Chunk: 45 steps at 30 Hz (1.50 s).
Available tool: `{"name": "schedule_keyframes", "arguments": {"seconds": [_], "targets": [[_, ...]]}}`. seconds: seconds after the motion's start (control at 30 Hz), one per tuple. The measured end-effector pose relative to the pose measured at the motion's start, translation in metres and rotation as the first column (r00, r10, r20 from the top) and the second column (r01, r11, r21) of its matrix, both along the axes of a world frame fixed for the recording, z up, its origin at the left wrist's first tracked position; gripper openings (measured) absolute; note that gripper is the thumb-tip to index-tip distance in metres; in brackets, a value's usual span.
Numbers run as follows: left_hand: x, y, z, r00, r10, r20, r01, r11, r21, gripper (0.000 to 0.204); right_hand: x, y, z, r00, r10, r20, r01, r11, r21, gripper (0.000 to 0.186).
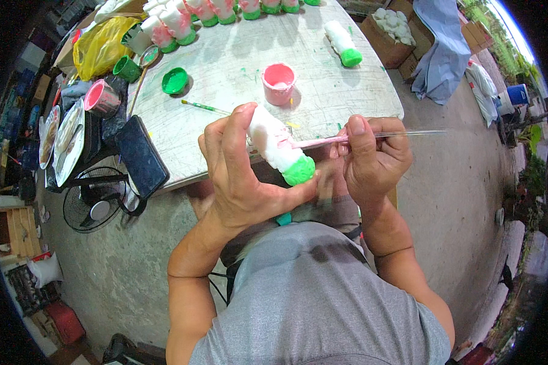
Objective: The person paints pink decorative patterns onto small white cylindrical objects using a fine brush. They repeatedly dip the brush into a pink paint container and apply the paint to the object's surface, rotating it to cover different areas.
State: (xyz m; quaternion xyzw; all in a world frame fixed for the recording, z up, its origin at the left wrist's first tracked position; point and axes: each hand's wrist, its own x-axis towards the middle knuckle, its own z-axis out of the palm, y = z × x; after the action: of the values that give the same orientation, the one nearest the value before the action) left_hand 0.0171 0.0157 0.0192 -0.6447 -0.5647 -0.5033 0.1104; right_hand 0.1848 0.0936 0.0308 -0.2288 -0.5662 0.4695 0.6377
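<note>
Between the thumb and fingers of my left hand (240, 161) is a white figurine (268, 139) with a bright green end, held tilted over the table's near edge. My right hand (374, 152) pinches a thin paintbrush (319, 142), its pinkish tip touching the white side, where a faint pink patch shows. Just beyond stands a pink paint cup (278, 85). A shallow green paint container (175, 80) sits to its left, and a second brush (206, 107) lies on the table near my left fingers.
Several figurines painted white, pink and green (179, 23) line the table's far edge. Another white and green one (343, 44) lies at the right. A dark phone (141, 155) rests at the left edge, above a black fan (94, 198). A cardboard box (386, 45) holds white pieces.
</note>
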Motion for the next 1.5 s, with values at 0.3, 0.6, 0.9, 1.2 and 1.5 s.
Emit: {"name": "schedule_keyframes", "arguments": {"seconds": [0.3,0.6,0.9,1.2,1.5], "targets": [[0.001,0.0,0.0,1.0,-0.012,-0.01,0.012,1.0,0.005,0.118,-0.001,-0.001,-0.002,1.0,-0.018,-0.006,0.018,1.0,-0.015,0.014],[0.001,-0.002,0.0,1.0,-0.013,-0.025,0.013,1.0,-0.006,0.116,0.003,-0.004,0.0,0.997,-0.052,0.06,0.045,0.992,0.116,0.016],[0.002,-0.005,0.003,1.0,0.002,-0.029,-0.002,1.0,-0.019,0.114,0.009,0.0,-0.008,0.98,-0.096,0.173,0.048,0.965,0.258,0.017],[0.001,-0.005,0.005,0.999,-0.014,-0.041,0.012,0.999,-0.041,0.112,0.013,-0.003,-0.005,0.974,-0.085,0.208,0.011,0.943,0.332,0.019],[0.002,-0.005,0.005,0.999,-0.013,-0.051,0.01,0.998,-0.058,0.115,0.015,-0.002,-0.006,0.966,-0.098,0.238,-0.008,0.913,0.409,0.017]]}}
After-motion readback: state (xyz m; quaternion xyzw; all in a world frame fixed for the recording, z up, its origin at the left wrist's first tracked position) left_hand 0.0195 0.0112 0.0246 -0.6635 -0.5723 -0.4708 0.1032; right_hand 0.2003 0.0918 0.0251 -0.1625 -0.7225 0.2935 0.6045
